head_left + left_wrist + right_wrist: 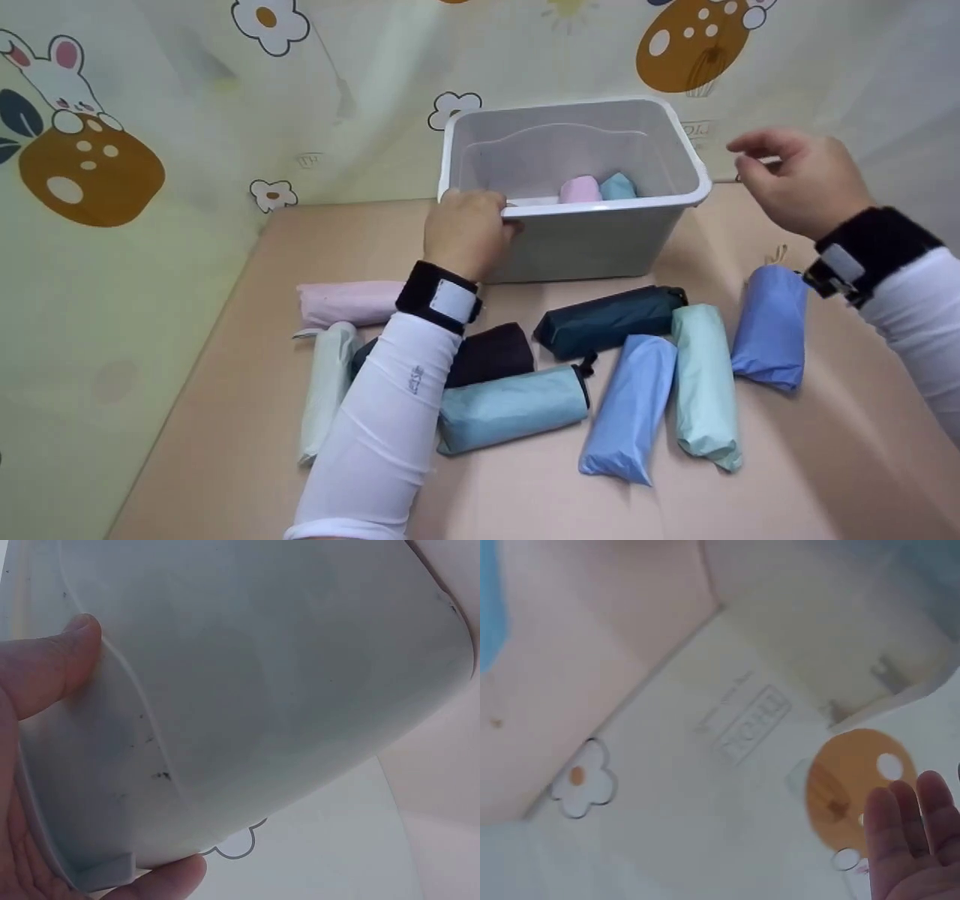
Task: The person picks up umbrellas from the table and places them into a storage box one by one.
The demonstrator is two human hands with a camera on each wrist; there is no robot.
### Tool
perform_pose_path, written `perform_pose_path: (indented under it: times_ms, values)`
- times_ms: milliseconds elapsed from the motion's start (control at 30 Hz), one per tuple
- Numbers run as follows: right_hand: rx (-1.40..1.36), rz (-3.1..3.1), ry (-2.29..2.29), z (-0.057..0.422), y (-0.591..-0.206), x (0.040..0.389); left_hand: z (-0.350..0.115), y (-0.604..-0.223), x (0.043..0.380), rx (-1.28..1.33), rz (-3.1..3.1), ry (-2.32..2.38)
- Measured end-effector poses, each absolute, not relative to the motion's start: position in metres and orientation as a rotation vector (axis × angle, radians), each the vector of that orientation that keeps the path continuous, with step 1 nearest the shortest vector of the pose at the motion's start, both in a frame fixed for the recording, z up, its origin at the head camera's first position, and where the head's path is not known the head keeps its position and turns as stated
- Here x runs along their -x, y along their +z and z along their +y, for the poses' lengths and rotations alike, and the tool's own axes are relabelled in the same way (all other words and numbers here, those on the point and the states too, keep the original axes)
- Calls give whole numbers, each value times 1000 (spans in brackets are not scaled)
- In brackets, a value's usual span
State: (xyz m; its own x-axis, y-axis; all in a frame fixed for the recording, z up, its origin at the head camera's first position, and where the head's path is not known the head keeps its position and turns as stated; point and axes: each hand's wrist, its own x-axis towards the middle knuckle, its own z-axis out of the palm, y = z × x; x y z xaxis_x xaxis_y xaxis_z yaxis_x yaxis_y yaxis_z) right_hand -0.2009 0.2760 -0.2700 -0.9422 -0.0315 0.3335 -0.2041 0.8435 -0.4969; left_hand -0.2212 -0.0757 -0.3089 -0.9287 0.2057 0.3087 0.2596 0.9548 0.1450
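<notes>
My left hand (466, 232) grips the front left corner of a grey plastic bin (592, 244). In the left wrist view, the thumb (56, 664) lies against the bin's wall. Inside the bin are a pink bundle (580, 189) and a teal bundle (618, 187), their lower parts hidden. To the right of the bin, my right hand (806, 180) is raised in the air, fingers loosely bent and holding nothing. Below it on the table lies a blue sleeved bundle (771, 326), which looks like a folded umbrella.
More such bundles lie before the bin: dark green (611, 321), mint (705, 382), light blue (630, 409), teal with a black cord (514, 409), black (495, 354), pale green (328, 390) and pink (349, 302). My left arm partly covers some. A patterned sheet (375, 112) hangs behind.
</notes>
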Motion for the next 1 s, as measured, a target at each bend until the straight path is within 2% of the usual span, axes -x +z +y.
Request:
perform_pose_path:
  times_ms: [133,333,533,1000]
  values:
    - [-206,-2879,621,297,-285,197,-76,-309,222,338,-2827,-268]
    - [-482,-3077,456,321,-316,191,-77,-310,222,342,-2816,-258]
    - [-600,-3231,209,331,-340,181,-76,-309,221,342,-2804,-250]
    - [-712,-3281,46,346,-356,175,-76,-309,222,350,-2802,-252]
